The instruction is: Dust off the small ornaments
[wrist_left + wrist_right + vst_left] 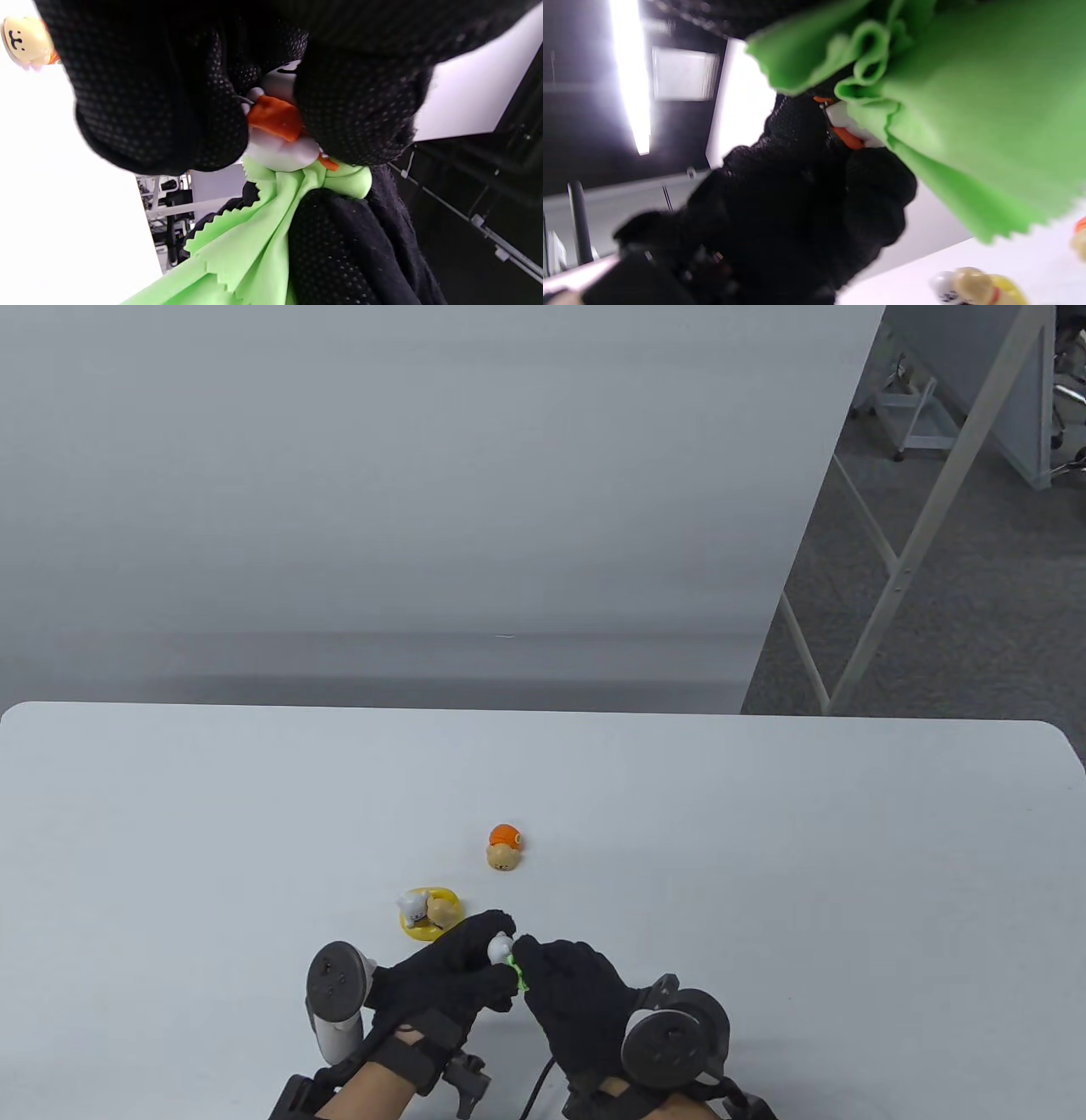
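My left hand [462,963] pinches a small white ornament [499,948] with an orange scarf [275,118] above the table's near edge. My right hand [568,984] holds a green cloth [516,971] against the ornament; the cloth shows large in the left wrist view [250,237] and in the right wrist view [967,110]. On the table lie an orange-shelled ornament [504,847] and a yellow ornament with a white and a tan figure [428,911]. The yellow ornament also shows in the right wrist view [975,288].
The white table [764,857] stretches wide around the ornaments. A white wall panel [424,475] stands behind it. Metal frame legs [925,517] stand on grey carpet at the far right.
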`<state>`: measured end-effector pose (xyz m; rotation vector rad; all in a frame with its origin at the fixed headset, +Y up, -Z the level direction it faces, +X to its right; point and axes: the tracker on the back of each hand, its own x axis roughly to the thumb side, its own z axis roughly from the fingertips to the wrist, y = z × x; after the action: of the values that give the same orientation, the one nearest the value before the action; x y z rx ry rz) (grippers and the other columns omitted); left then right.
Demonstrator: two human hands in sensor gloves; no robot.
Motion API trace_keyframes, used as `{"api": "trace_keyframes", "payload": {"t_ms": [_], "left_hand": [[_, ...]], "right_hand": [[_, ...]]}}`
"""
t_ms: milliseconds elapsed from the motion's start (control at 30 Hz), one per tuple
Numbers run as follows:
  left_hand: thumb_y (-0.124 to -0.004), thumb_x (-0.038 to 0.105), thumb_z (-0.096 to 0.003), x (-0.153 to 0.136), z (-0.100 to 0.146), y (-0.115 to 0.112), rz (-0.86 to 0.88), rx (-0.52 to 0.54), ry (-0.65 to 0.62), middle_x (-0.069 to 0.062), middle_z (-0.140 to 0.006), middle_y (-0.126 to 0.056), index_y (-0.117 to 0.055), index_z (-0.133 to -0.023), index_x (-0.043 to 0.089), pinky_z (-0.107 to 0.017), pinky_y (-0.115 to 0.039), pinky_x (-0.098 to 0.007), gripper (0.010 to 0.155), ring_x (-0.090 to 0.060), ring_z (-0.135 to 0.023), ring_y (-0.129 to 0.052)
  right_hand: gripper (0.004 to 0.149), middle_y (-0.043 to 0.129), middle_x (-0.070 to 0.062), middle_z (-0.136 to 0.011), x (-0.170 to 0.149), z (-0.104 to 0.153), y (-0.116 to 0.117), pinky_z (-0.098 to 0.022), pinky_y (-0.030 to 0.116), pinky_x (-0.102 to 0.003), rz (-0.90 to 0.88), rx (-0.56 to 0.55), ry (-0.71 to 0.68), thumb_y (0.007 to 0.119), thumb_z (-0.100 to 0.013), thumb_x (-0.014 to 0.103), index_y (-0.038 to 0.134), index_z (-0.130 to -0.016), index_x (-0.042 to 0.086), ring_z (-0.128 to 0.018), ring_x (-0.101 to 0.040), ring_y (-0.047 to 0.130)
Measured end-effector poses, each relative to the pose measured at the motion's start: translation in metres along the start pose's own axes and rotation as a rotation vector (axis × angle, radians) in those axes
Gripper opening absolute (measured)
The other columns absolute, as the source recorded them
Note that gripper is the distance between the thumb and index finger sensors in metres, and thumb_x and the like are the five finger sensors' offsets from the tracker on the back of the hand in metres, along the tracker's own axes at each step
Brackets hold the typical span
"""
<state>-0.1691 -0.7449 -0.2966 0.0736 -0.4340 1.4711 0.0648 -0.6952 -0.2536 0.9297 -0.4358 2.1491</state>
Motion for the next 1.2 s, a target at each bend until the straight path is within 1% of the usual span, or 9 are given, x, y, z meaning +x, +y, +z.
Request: {"api": "trace_keyframes", "payload": {"t_ms": [100, 233, 400, 633, 733, 867, 967, 1100, 1200], "left_hand": [[-0.100, 0.038, -0.0368, 0.010, -0.002, -0.006, -0.153, -0.103, -0.068, -0.021, -0.087, -0.093, -0.084, -0.094, 0.004, -0.033, -0.105, -0.043, 0.068, -0.036, -0.054, -0.114], [-0.102, 0.033, -0.0358, 0.014, -0.002, -0.011, -0.260, -0.115, -0.200, -0.021, -0.089, -0.091, -0.082, -0.095, 0.001, -0.035, -0.105, -0.044, 0.070, -0.039, -0.058, -0.114], [-0.104, 0.031, -0.0337, 0.010, -0.001, -0.010, -0.197, -0.075, -0.228, -0.017, -0.091, -0.090, -0.071, -0.105, 0.009, -0.038, -0.105, -0.044, 0.081, -0.040, -0.061, -0.112], [-0.098, 0.037, -0.0419, 0.001, -0.006, 0.002, -0.115, -0.045, -0.143, -0.019, -0.094, -0.081, -0.069, -0.107, 0.007, -0.045, -0.099, -0.047, 0.077, -0.045, -0.069, -0.104], [-0.106, 0.033, -0.0389, -0.001, -0.009, 0.010, -0.044, -0.052, -0.122, -0.021, -0.091, -0.080, -0.081, -0.099, 0.009, -0.035, -0.102, -0.044, 0.069, -0.040, -0.058, -0.110], [-0.111, 0.035, -0.0320, 0.007, -0.007, 0.018, -0.258, -0.016, -0.137, -0.022, -0.089, -0.091, -0.088, -0.089, 0.008, -0.025, -0.109, -0.033, 0.067, -0.027, -0.046, -0.119], [-0.115, 0.036, -0.0290, 0.010, -0.007, 0.015, -0.338, -0.045, -0.147, -0.019, -0.078, -0.101, -0.092, -0.084, 0.007, -0.023, -0.111, -0.034, 0.066, -0.024, -0.045, -0.121], [-0.119, 0.039, -0.0267, 0.017, -0.007, 0.002, -0.549, -0.080, -0.174, -0.015, -0.074, -0.098, -0.089, -0.080, 0.008, -0.024, -0.105, -0.037, 0.068, -0.021, -0.042, -0.115], [-0.121, 0.039, -0.0255, 0.024, -0.007, -0.011, -0.623, -0.107, -0.207, -0.014, -0.069, -0.097, -0.089, -0.075, 0.007, -0.020, -0.103, -0.038, 0.068, -0.019, -0.036, -0.112]], "right_hand": [[0.043, 0.087, -0.042, -0.074, -0.004, -0.001, -0.003, -0.045, 0.079, -0.075, -0.020, -0.017, 0.039, 0.082, -0.053, 0.010, 0.078, -0.094, -0.003, -0.049, -0.048, 0.096], [0.042, 0.086, -0.041, -0.075, -0.012, -0.002, -0.006, -0.045, 0.080, -0.074, -0.096, 0.012, 0.106, 0.082, -0.053, 0.011, 0.078, -0.094, 0.000, -0.050, -0.048, 0.096], [0.043, 0.086, -0.042, -0.075, -0.017, -0.007, -0.008, -0.045, 0.080, -0.074, -0.137, 0.056, 0.158, 0.081, -0.054, 0.011, 0.078, -0.094, -0.003, -0.050, -0.048, 0.095], [0.043, 0.086, -0.042, -0.075, -0.028, -0.005, -0.004, -0.045, 0.079, -0.074, -0.144, 0.203, 0.228, 0.082, -0.053, 0.011, 0.079, -0.094, -0.004, -0.050, -0.049, 0.095], [0.043, 0.087, -0.041, -0.075, -0.034, 0.002, -0.005, -0.044, 0.080, -0.073, -0.151, 0.122, 0.243, 0.082, -0.053, 0.011, 0.079, -0.094, -0.003, -0.049, -0.048, 0.096], [0.044, 0.089, -0.040, -0.074, -0.035, 0.003, -0.014, -0.044, 0.082, -0.073, -0.221, -0.013, 0.240, 0.085, -0.052, 0.012, 0.079, -0.094, -0.001, -0.049, -0.047, 0.098], [0.040, 0.093, -0.037, -0.073, -0.031, 0.005, -0.012, -0.045, 0.083, -0.071, -0.184, -0.049, 0.204, 0.089, -0.051, 0.013, 0.085, -0.090, 0.008, -0.048, -0.046, 0.100], [0.038, 0.091, -0.037, -0.075, -0.010, -0.001, -0.005, -0.046, 0.080, -0.072, -0.008, -0.053, 0.052, 0.089, -0.050, 0.013, 0.088, -0.088, 0.010, -0.051, -0.048, 0.097], [0.036, 0.089, -0.037, -0.077, 0.006, -0.005, 0.010, -0.047, 0.078, -0.073, 0.151, 0.025, -0.058, 0.089, -0.050, 0.013, 0.088, -0.087, 0.013, -0.054, -0.049, 0.095]]}}
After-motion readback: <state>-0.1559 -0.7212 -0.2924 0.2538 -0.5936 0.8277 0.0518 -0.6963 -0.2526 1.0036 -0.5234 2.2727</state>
